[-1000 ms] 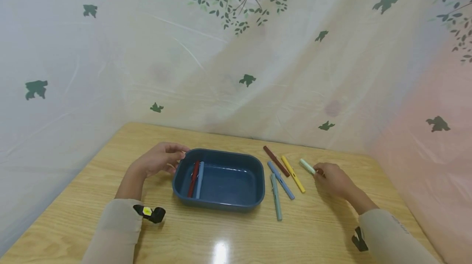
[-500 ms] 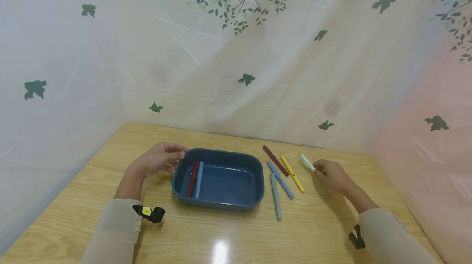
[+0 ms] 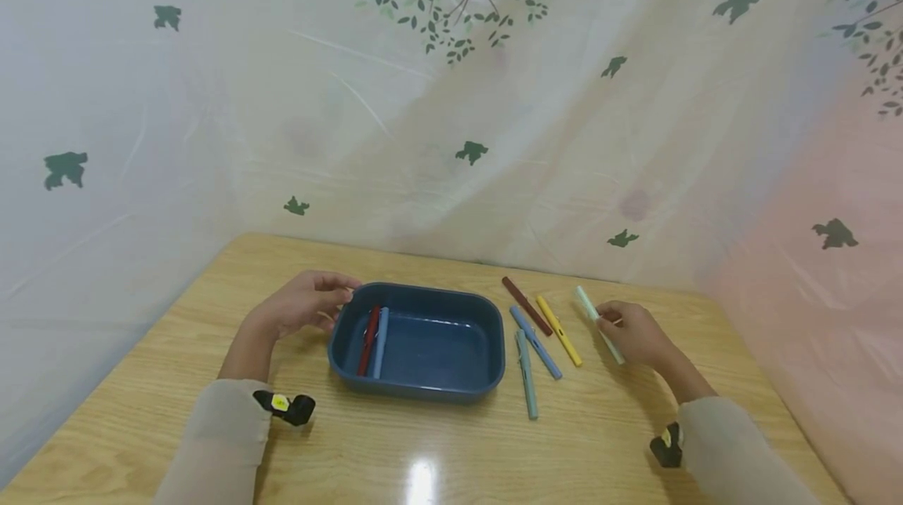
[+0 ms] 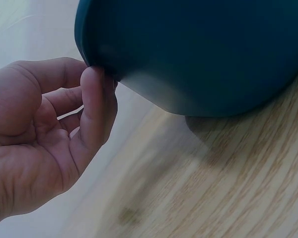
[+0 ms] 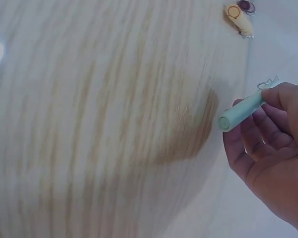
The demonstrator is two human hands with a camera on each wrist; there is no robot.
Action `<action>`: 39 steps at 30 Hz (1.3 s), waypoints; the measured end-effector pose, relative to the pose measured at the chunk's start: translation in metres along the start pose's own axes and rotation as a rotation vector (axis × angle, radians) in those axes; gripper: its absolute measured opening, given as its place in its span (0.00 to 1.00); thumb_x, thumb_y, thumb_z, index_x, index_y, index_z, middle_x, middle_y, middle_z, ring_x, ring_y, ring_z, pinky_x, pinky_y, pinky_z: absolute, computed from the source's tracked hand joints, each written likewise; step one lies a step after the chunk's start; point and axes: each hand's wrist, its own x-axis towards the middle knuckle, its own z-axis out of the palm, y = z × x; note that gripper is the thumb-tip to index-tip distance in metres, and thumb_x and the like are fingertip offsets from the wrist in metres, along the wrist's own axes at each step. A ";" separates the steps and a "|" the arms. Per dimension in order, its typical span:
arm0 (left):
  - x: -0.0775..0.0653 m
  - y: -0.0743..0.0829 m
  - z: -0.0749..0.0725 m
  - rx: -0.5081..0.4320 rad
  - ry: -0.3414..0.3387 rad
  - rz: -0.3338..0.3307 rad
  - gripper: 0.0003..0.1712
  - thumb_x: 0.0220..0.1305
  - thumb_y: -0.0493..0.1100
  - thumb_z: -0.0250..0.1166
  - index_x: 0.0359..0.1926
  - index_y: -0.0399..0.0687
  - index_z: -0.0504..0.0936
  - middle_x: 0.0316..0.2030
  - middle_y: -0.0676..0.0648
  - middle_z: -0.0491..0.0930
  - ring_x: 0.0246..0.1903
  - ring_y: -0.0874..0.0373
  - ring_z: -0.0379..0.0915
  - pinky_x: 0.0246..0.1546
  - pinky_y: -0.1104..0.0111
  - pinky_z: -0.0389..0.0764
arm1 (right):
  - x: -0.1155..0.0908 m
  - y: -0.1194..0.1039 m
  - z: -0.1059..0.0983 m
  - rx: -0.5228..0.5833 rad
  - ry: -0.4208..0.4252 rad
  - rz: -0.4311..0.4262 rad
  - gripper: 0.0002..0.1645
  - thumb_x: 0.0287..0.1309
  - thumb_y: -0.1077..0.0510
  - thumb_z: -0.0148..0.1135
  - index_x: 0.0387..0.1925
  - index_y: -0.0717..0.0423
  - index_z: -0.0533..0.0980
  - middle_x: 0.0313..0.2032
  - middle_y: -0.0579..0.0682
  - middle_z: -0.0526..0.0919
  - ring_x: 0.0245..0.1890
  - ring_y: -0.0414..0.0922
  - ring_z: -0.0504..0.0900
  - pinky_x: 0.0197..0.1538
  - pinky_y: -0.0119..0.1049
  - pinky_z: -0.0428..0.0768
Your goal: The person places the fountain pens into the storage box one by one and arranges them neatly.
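My left hand (image 3: 305, 306) holds the left end of a dark blue box (image 3: 440, 348), fingertips at its rim. The left wrist view has the bent fingers (image 4: 95, 101) right against the box wall. Inside the box, a red pen (image 3: 369, 342) and a light blue pen (image 3: 382, 344) lie side by side at the left. On the right, my right hand (image 3: 636, 334) pinches a pale green pen (image 3: 586, 301) near its middle, thumb on one side. In the right wrist view, this pen (image 5: 241, 113) points its round end toward the camera, its clip beyond the thumb.
Between box and right hand lie a dark red pen (image 3: 527, 306), a yellow pen (image 3: 560, 330), a blue pen (image 3: 535, 342) and a grey-green pen (image 3: 527, 376). The wooden table (image 3: 423, 442) ends at a patterned curtain (image 3: 395, 176) behind.
My right hand has lifted the pale green pen a little and shifted its grip toward the middle, so more of the pen shows below the fingers. The left hand and the box stay put.
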 end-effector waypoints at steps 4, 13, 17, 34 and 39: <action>0.001 0.002 0.000 0.014 -0.001 0.002 0.23 0.77 0.39 0.57 0.67 0.35 0.72 0.49 0.39 0.79 0.38 0.50 0.78 0.37 0.61 0.85 | -0.001 0.002 -0.001 0.072 0.022 0.067 0.23 0.77 0.56 0.53 0.62 0.69 0.74 0.51 0.63 0.83 0.50 0.59 0.82 0.44 0.44 0.84; 0.002 0.003 0.001 0.010 0.000 -0.003 0.23 0.77 0.39 0.57 0.67 0.35 0.73 0.49 0.39 0.79 0.38 0.50 0.78 0.37 0.61 0.85 | 0.001 0.003 -0.002 0.342 -0.001 0.192 0.30 0.79 0.51 0.51 0.69 0.68 0.67 0.57 0.65 0.77 0.51 0.52 0.78 0.45 0.36 0.83; 0.001 0.004 0.000 0.014 0.004 -0.002 0.23 0.77 0.39 0.56 0.67 0.35 0.73 0.49 0.39 0.78 0.38 0.51 0.78 0.36 0.62 0.85 | 0.003 0.000 -0.001 0.437 -0.013 0.218 0.31 0.79 0.51 0.50 0.71 0.68 0.65 0.60 0.66 0.75 0.52 0.51 0.78 0.48 0.38 0.84; 0.002 0.000 0.001 0.004 0.003 0.006 0.23 0.77 0.38 0.56 0.67 0.34 0.72 0.47 0.40 0.79 0.36 0.52 0.79 0.35 0.62 0.85 | 0.003 -0.036 -0.005 0.729 -0.045 0.190 0.33 0.80 0.52 0.48 0.75 0.69 0.57 0.64 0.69 0.69 0.59 0.56 0.76 0.54 0.44 0.82; -0.001 0.002 0.001 0.003 0.005 0.001 0.24 0.77 0.39 0.58 0.68 0.34 0.71 0.46 0.40 0.80 0.36 0.53 0.79 0.34 0.63 0.85 | 0.005 -0.049 -0.004 0.783 -0.061 0.189 0.35 0.80 0.52 0.49 0.76 0.69 0.56 0.63 0.67 0.69 0.61 0.57 0.76 0.57 0.45 0.81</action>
